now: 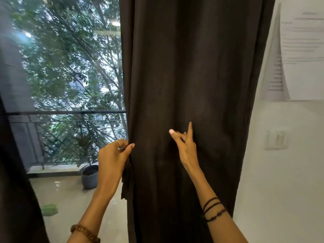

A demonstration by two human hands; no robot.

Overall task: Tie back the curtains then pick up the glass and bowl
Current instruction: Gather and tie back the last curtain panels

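A dark brown curtain (192, 67) hangs from the top of the view down past its bottom, right of the glass door. My left hand (114, 155) grips the curtain's left edge at waist height, thumb in front and fingers curled behind the fabric. My right hand (184, 142) is further right, its fingers spread and straight against the front of the curtain. A second dark curtain (15, 181) fills the lower left corner. No glass or bowl is in view.
Through the glass door (70, 76) I see a balcony with a metal railing (66, 112), a grey plant pot (89, 176) and trees. A white wall (280, 172) on the right carries a switch plate (276, 139) and pinned papers (301, 50).
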